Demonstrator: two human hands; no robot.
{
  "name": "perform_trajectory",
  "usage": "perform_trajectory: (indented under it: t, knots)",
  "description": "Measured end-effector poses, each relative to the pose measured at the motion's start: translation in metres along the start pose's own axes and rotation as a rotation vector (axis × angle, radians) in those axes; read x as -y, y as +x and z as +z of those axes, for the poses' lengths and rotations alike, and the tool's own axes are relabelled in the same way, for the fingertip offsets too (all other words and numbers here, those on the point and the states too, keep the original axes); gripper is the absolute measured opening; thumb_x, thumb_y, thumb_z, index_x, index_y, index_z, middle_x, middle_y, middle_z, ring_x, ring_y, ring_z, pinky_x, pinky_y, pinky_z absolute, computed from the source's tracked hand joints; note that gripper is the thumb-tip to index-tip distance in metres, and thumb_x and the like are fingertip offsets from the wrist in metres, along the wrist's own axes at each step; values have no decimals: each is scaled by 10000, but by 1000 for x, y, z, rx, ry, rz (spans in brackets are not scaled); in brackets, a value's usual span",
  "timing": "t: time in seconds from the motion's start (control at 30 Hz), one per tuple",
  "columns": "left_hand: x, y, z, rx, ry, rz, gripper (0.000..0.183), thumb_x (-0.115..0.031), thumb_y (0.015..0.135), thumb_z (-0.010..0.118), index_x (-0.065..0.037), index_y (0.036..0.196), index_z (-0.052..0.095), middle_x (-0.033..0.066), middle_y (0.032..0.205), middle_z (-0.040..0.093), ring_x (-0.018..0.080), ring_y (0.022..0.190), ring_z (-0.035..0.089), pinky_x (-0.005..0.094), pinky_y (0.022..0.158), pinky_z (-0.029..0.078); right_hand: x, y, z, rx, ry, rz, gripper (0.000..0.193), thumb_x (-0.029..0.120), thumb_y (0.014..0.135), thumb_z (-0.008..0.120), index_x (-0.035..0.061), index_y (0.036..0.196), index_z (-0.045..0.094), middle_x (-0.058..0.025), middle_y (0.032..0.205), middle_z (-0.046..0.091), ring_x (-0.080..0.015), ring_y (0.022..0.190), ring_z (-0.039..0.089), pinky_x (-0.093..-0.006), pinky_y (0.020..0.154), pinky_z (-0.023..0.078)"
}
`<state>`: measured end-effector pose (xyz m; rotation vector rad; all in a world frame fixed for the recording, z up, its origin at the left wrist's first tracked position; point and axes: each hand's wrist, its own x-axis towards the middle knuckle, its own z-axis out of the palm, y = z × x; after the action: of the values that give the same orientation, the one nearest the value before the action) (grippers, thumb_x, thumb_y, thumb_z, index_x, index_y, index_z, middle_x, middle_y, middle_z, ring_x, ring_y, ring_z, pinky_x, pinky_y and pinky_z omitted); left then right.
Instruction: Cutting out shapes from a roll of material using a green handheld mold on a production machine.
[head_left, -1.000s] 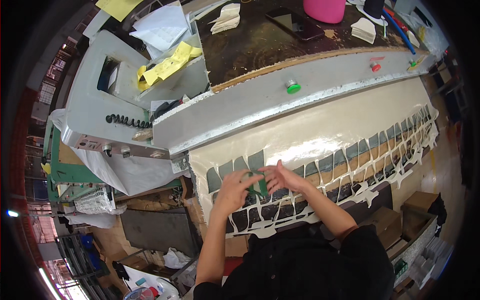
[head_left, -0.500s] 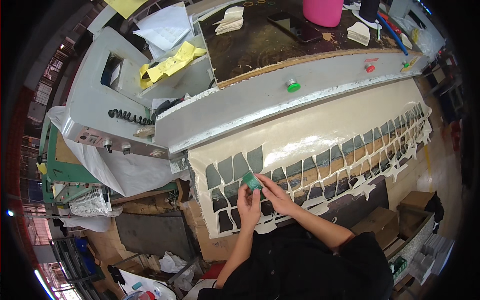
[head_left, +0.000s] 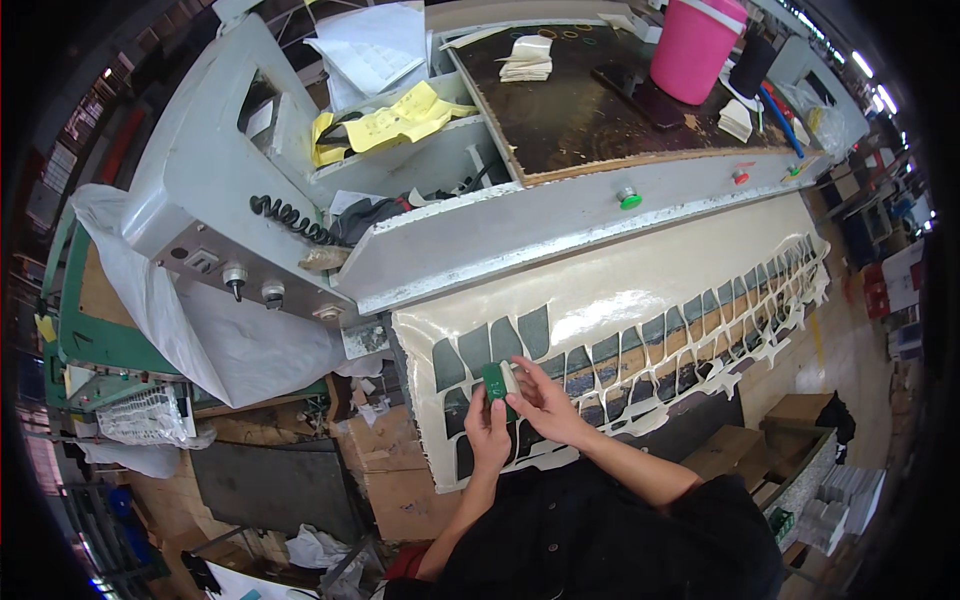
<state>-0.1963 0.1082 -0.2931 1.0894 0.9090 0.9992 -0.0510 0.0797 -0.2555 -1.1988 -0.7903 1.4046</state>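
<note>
My left hand (head_left: 487, 438) grips a small green block (head_left: 493, 384), possibly a cutting die, from below. Close against the block's right side is a narrow cream piece (head_left: 509, 379), pinched in the fingers of my right hand (head_left: 546, 408). Both hands are together above the left end of a cream sheet (head_left: 640, 275). Rows of cut-out openings run along the sheet's near side, with thin strips between them. Through these openings a dark and brown surface shows.
Behind the sheet runs a grey machine beam with a green button (head_left: 629, 200) and a red button (head_left: 741, 178). On its brown top stand a pink container (head_left: 695, 55), a phone (head_left: 640, 95) and a stack of cream pieces (head_left: 527, 60). Cardboard boxes (head_left: 735, 452) are at the right.
The view has shifted, so the machine sits lower in it. The green block is now turned more upright in my left hand, and the cream piece shows beside it at my right fingers.
</note>
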Motion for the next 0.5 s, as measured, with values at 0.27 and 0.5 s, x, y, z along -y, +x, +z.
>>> perform_trajectory:
  t: [0.27, 0.5]
  knots:
    - [-2, 8, -35, 242, 136, 123, 342, -136, 1120, 466, 79, 1337, 619, 199, 1441, 544, 307, 1353, 512, 386, 1177, 360, 17, 3, 31, -128, -268, -27, 484, 127, 1101, 625, 0, 1552, 501, -115, 1292, 714, -158, 1140, 667, -318, 1006, 528]
    - [-16, 5, -44, 171, 180, 64, 413, -193, 1151, 423, 45, 1414, 635, 187, 1411, 586, 329, 1334, 550, 389, 1172, 384, -11, 16, 10, -196, -169, 165, 399, 270, 1173, 485, 25, 1463, 606, -47, 1227, 709, -117, 1072, 656, -292, 963, 531]
